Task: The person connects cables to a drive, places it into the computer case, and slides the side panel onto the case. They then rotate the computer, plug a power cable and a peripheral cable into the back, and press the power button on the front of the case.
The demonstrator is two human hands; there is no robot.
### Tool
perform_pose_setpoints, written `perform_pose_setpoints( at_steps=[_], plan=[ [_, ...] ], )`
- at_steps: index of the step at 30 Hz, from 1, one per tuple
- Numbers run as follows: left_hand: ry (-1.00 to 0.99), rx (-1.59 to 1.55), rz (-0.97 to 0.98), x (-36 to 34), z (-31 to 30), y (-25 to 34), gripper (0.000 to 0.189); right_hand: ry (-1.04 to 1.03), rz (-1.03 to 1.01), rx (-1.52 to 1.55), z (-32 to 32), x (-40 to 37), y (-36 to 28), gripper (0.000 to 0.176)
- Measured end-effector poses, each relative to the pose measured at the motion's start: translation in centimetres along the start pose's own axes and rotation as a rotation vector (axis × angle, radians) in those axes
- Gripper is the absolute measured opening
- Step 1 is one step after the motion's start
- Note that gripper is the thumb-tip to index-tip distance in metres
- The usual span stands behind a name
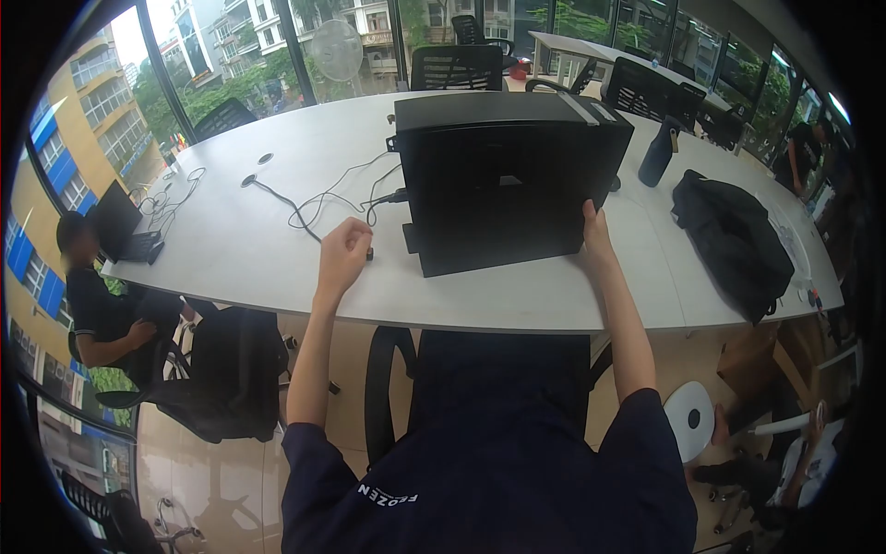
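Observation:
A black computer case (508,194) stands on the white table in front of me, turned slightly. My right hand (597,235) holds its right side near the lower corner, thumb up along the edge and the other fingers hidden behind. My left hand (345,254) is closed just left of the case, above the table's front part. Its fingers are curled together, and what they hold, if anything, is hidden. A small dark object (370,254) shows right beside those fingers. A black power cable (277,196) runs across the table, and a plug (395,196) sits at the case's left side.
On the white table (231,277), a dark bottle (657,157) and a black bag (734,240) lie to the right. A laptop (129,226) and thin cables (171,208) are far left, by a seated person (101,314). Office chairs (457,66) stand behind.

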State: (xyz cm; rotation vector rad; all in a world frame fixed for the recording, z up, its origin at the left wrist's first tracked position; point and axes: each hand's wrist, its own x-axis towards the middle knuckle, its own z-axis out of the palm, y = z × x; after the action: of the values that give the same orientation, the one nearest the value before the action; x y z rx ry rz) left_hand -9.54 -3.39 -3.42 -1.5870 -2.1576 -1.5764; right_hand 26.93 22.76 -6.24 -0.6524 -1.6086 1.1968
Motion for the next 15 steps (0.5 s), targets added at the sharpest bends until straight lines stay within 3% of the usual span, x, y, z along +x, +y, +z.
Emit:
perform_pose_setpoints(
  at_steps=[2,5,9,11,15],
  plan=[
    [-0.174,-0.254,-0.15,0.5,1.0,1.7,0.039,0.033,-0.065,0.01,0.4,-0.2,-0.3,0.091],
    [-0.12,-0.46,-0.2,2.3,4.3,2.4,0.055,-0.024,-0.003,0.05,0.2,-0.1,-0.3,0.09],
    [0.037,-0.467,-0.301,3.5,7.7,3.5,0.06,0.019,-0.007,0.031,0.3,-0.3,-0.5,0.089],
    [0.147,-0.618,-0.385,3.2,8.0,4.9,0.062,0.001,0.022,-0.004,-0.1,-0.1,-0.1,0.089],
    [0.238,-0.682,-0.371,2.9,9.8,4.2,0.059,-0.011,0.008,0.006,-0.1,0.1,0.0,0.089]
  ],
)
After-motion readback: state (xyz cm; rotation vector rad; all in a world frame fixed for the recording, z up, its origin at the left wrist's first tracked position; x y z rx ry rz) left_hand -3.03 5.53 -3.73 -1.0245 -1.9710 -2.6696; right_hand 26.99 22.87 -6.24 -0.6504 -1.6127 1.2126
